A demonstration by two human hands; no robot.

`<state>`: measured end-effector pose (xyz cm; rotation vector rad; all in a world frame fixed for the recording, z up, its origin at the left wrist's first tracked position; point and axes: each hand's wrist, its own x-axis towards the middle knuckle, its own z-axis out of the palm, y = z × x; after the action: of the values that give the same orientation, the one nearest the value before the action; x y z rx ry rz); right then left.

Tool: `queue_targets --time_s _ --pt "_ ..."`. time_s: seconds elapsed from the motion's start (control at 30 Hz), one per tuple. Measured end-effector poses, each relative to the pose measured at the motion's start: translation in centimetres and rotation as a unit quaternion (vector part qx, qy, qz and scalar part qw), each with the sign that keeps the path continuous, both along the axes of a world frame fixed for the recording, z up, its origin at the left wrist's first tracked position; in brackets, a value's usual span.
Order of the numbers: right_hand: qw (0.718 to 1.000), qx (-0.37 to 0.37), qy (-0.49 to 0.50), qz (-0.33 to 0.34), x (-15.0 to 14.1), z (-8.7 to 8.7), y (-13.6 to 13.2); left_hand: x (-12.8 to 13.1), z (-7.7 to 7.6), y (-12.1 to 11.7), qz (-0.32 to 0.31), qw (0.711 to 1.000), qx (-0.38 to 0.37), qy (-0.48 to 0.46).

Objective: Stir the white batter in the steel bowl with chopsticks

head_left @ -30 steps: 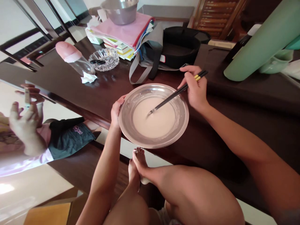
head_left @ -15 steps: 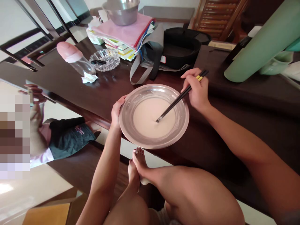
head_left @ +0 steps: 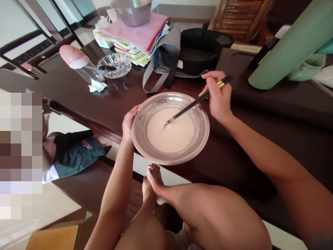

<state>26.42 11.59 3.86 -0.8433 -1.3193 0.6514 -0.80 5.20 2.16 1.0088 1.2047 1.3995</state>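
A wide metal bowl (head_left: 137, 139) with a pale, milky batter (head_left: 171, 139) in it sits at the near edge of the dark table. My left hand (head_left: 129, 121) grips its left rim, fingers partly hidden beneath and behind it. In my right hand (head_left: 218, 95), above the bowl's right side, is a pair of black chopsticks (head_left: 189, 106) with yellow bands near the top. Their tips dip into the batter left of its middle and leave a small ripple.
On the table (head_left: 78, 93) stand a pink-capped bottle (head_left: 78, 62), a crumpled tissue (head_left: 97, 85), a glass ashtray (head_left: 121, 66), a book stack under a pink folder (head_left: 135, 33), another metal bowl (head_left: 135, 14), a black-grey bag (head_left: 200, 52) and a green cylinder (head_left: 283, 52). Another person sits at left.
The chopstick tips have swept left and slightly up through the batter, and the chopsticks lie flatter. My left hand and the bowl stay almost in place.
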Motion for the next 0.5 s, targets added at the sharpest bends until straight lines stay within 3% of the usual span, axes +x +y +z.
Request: queue_targets --time_s 0.1,0.27,0.4,0.5 --pt "1.0 0.001 0.015 -0.015 0.11 0.08 -0.02 -0.01 -0.01 0.01 -0.001 1.0 -0.002 0.002" --pt "0.997 -0.032 -0.021 0.063 -0.53 0.31 -0.82 0.07 0.06 -0.01 0.003 1.0 -0.006 -0.005" --pt "0.999 0.016 0.04 0.01 -0.29 0.27 -0.46 0.07 0.05 -0.01 0.003 1.0 -0.005 -0.013" --pt "0.999 -0.005 0.016 0.04 -0.32 0.21 -0.56 0.02 -0.02 0.04 -0.002 1.0 -0.004 -0.009"
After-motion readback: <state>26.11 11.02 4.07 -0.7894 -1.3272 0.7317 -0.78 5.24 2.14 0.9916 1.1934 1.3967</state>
